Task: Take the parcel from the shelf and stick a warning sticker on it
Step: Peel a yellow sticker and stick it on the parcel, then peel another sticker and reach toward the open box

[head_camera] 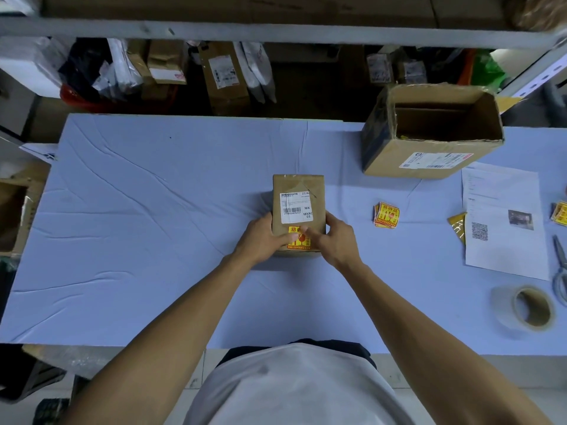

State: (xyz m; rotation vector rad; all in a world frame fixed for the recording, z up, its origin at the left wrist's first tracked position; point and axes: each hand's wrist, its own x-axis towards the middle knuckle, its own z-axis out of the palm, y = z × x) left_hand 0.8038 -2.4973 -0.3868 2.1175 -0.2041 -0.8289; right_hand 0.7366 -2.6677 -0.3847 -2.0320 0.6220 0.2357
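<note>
A small brown cardboard parcel (298,185) with a white shipping label lies on the blue table (153,210) in the middle. A yellow and red warning sticker (299,239) sits on its near end, below the label. My left hand (264,237) grips the parcel's left side, thumb on the sticker. My right hand (334,240) is at the right side, its forefinger pressed on the sticker. A small stack of the same stickers (386,215) lies to the right of the parcel.
An open cardboard box (432,133) stands at the back right. A printed sheet (503,222), scissors (561,265), a tape roll (532,308) and more stickers (560,213) lie at the right edge. Shelves with parcels (224,75) run behind the table.
</note>
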